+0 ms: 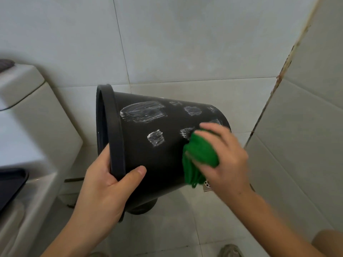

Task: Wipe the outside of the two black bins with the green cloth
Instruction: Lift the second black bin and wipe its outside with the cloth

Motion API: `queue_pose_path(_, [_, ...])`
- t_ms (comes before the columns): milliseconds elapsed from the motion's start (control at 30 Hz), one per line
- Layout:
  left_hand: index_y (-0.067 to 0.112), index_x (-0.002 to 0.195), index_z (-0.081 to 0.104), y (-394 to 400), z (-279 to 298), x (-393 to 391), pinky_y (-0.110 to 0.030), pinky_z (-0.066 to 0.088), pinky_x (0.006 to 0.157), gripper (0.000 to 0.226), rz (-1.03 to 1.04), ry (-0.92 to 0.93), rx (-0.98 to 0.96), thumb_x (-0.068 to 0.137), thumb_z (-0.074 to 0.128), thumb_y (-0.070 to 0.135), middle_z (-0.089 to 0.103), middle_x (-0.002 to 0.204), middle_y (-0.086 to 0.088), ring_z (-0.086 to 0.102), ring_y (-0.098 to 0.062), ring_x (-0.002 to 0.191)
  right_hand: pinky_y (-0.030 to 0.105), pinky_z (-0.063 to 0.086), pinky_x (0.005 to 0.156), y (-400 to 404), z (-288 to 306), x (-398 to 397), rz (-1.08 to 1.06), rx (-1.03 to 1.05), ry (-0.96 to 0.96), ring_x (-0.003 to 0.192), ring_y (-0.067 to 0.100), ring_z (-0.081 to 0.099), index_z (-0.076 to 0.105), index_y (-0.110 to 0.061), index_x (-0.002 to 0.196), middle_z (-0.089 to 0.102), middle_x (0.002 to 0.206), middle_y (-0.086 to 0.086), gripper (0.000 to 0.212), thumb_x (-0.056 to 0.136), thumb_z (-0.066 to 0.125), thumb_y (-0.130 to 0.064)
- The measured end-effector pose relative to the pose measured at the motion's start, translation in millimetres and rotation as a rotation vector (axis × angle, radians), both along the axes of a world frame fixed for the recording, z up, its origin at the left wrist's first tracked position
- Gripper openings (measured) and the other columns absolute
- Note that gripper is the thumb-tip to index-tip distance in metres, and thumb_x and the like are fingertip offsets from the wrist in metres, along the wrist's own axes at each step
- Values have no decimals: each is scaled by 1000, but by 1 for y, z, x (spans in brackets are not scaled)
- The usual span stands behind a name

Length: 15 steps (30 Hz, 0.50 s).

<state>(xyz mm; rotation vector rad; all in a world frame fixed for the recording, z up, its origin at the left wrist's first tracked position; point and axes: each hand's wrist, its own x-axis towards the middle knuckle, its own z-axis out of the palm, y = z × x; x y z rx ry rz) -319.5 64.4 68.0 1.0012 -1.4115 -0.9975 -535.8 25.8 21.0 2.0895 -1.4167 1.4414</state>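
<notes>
Our right hand [222, 156] keeps a curled grip on the bunched green cloth [199, 160], pressing it on the black bin [148, 156] near its base. Our left hand [104, 184] clamps the rim, thumb on the outer wall. The bin is held tipped in the air, long axis running left to right, mouth left. White smears [143, 112] lie left and far of the cloth; the right hand is nearer them.

Soft, even indoor light, no hard shadows

The right hand [220, 156] is smeared by motion blur, wall tiles [167, 43] carry a mild sheen, and tile lines bow at the wide-angle edges.
</notes>
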Motion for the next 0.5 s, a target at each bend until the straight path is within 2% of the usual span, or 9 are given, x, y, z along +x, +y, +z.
queue_pose_path(67, [47,93,70,2,1,-4,-11,53,68,56,-5,-46,-36,74,74,-5,75,91,16,70,1,84,25,48,92,-7,10,-4,-47,55,-188,108,16,60,70,-10,111,63,119,2,38,82,69,-34])
queue_pose_path(100, [49,93,70,2,2,-5,-10,52,68,55,-9,-65,-53,72,74,-2,75,90,17,69,3,83,23,48,92,-6,12,-1,-56,56,-213,108,14,60,70,-10,110,63,119,1,37,82,69,-35])
queue_pose_path(133, [48,94,70,2,2,-6,-9,52,67,53,-9,-72,-61,71,72,0,75,90,18,69,3,83,23,47,93,-4,11,4,-55,44,-194,108,16,60,70,-9,110,63,119,3,37,81,72,-31])
queue_pose_path(200, [41,95,70,2,0,-5,-9,52,64,55,0,-64,-53,74,73,-9,75,86,17,69,3,80,29,48,97,5,3,12,4,5,-52,110,22,61,70,-4,110,64,119,8,40,74,80,-20])
queue_pose_path(267, [37,98,68,2,-1,-5,-10,52,63,56,-12,-43,-37,78,63,-15,76,87,14,70,2,79,36,50,96,5,3,8,91,-7,54,111,25,62,70,-4,110,65,120,9,43,70,83,-15])
queue_pose_path(400, [42,95,69,4,0,-7,-10,53,67,45,-7,-53,-72,70,75,5,75,88,17,69,3,81,36,53,90,-10,21,-4,31,79,-159,107,16,62,70,-11,109,64,118,0,36,81,72,-32])
queue_pose_path(433, [44,93,70,4,0,-7,-10,53,66,44,1,-51,-77,69,74,7,75,87,17,69,3,80,38,52,90,-8,21,-1,29,74,-158,108,17,62,70,-10,109,64,118,1,36,80,72,-31])
queue_pose_path(500, [49,91,71,4,-2,-6,-11,53,64,53,9,-52,-82,72,75,0,75,85,16,70,2,79,40,52,92,1,15,8,78,39,-50,111,22,62,71,-7,110,64,120,6,38,76,75,-23])
